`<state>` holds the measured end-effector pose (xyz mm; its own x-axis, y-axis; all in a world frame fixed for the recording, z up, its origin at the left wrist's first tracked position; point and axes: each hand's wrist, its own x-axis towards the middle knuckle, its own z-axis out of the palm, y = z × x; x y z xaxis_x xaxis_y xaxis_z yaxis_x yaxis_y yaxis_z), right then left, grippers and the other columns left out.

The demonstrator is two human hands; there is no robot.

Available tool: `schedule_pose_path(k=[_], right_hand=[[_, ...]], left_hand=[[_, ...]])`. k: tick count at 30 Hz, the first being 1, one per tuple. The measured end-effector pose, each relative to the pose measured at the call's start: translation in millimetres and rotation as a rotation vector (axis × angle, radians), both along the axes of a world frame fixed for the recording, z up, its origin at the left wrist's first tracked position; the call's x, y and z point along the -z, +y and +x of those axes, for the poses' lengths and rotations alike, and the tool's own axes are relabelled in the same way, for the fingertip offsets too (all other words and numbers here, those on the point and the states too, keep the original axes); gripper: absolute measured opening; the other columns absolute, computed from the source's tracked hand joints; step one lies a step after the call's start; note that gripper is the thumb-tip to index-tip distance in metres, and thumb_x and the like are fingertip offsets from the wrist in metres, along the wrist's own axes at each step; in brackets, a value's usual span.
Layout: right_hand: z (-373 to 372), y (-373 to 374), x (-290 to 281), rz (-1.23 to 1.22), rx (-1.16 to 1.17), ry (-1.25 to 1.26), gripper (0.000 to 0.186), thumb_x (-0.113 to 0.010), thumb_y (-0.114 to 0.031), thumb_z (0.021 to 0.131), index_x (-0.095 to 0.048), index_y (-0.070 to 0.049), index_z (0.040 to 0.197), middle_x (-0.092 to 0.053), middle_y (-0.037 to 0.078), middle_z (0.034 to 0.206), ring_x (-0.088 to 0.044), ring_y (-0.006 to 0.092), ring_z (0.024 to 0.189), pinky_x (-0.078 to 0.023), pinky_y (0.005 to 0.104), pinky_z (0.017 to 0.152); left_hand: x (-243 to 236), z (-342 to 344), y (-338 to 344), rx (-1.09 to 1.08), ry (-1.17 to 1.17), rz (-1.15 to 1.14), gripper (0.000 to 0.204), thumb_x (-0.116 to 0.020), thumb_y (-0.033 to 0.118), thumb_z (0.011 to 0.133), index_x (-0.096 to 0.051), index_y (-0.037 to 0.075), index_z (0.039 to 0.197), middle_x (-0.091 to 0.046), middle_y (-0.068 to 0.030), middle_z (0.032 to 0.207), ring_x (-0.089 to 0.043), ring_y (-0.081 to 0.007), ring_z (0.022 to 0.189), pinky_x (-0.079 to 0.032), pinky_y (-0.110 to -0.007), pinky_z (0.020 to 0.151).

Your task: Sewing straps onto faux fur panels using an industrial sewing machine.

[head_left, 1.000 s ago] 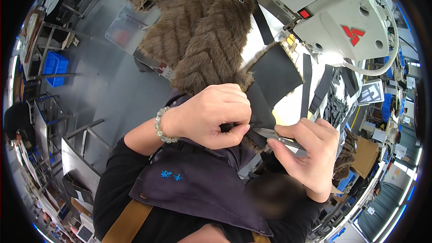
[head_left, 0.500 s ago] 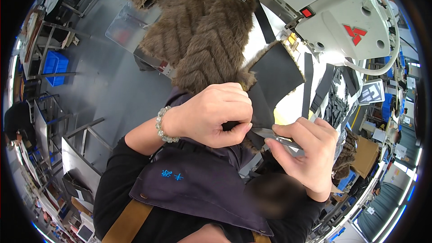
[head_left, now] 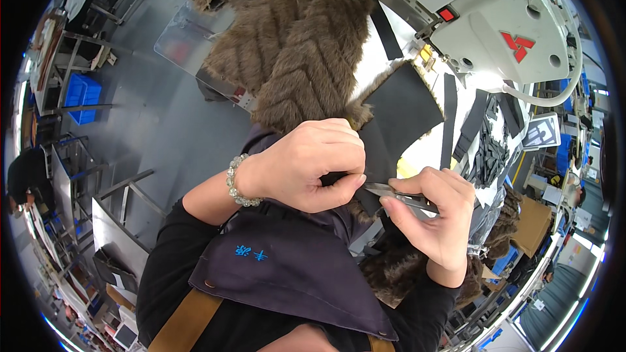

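Pinched fingers of my left hand (head_left: 316, 166), with a bead bracelet at the wrist, grip a black fabric piece (head_left: 401, 104) edged and backed with brown fur. My right hand (head_left: 430, 215) holds small metal snips (head_left: 407, 199) between thumb and fingers. Their tips rest at the black fabric just right of my left thumb; whether they cut it is too small to tell. A large brown fur piece (head_left: 300, 58) in chevron bands lies beyond my hands, with a metal ring near its top.
A grey sewing machine (head_left: 489, 19) stands upper right above a white tabletop. Black strips (head_left: 448, 117) and scraps (head_left: 489, 156) lie beside it. A cardboard box (head_left: 531, 225) sits at right, a blue bin (head_left: 81, 101) and metal-framed tables at left. A person (head_left: 26, 173) in black is at far left.
My right hand and the snips have shifted a little left, toward my left thumb. More brown fur shows below my right hand. My left hand has barely moved.
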<state>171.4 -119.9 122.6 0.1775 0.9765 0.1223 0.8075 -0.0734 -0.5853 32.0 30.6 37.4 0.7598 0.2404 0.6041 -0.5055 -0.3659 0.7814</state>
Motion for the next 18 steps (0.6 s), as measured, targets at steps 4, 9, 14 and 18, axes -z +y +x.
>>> schedule_pose_path(k=[4, 9, 14, 18], right_hand=[[0, -7, 7, 0.021, 0.016, 0.114, 0.019, -0.080, -0.013, 0.063, -0.063, -0.008, 0.070, -0.060, 0.002, 0.060, -0.049, 0.0158, 0.045, -0.030, 0.0275, 0.046], [4, -16, 9, 0.012, 0.078, 0.148, 0.019, -0.080, -0.013, 0.061, -0.063, -0.008, 0.069, -0.061, 0.002, 0.061, -0.050, 0.0155, 0.045, -0.030, 0.0280, 0.047], [4, -19, -2, -0.002, 0.089, -0.006, 0.020, -0.080, -0.013, 0.061, -0.062, -0.008, 0.069, -0.061, 0.001, 0.060, -0.050, 0.0153, 0.046, -0.029, 0.0284, 0.047], [4, -17, -3, 0.020, 0.081, -0.064, 0.021, -0.080, -0.014, 0.061, -0.061, -0.008, 0.070, -0.060, 0.000, 0.060, -0.050, 0.0154, 0.045, -0.028, 0.0287, 0.047]], left_hand=[[-3, 2, -5, 0.025, 0.022, 0.028, 0.011, -0.059, -0.004, 0.067, -0.052, 0.004, 0.064, -0.043, -0.0051, 0.059, -0.043, -0.0231, 0.052, -0.035, -0.033, 0.053], [-2, 2, -2, 0.042, 0.052, 0.061, 0.014, -0.061, -0.002, 0.070, -0.049, 0.006, 0.068, -0.048, -0.0048, 0.064, -0.049, -0.0240, 0.059, -0.039, -0.033, 0.058], [-4, 4, -1, 0.048, 0.067, 0.070, 0.014, -0.061, -0.002, 0.070, -0.049, 0.006, 0.068, -0.048, -0.0045, 0.064, -0.049, -0.0237, 0.058, -0.039, -0.033, 0.057], [-5, 5, -2, 0.044, 0.073, 0.081, 0.015, -0.061, -0.002, 0.069, -0.049, 0.007, 0.067, -0.048, -0.0043, 0.063, -0.049, -0.0234, 0.058, -0.039, -0.032, 0.057]])
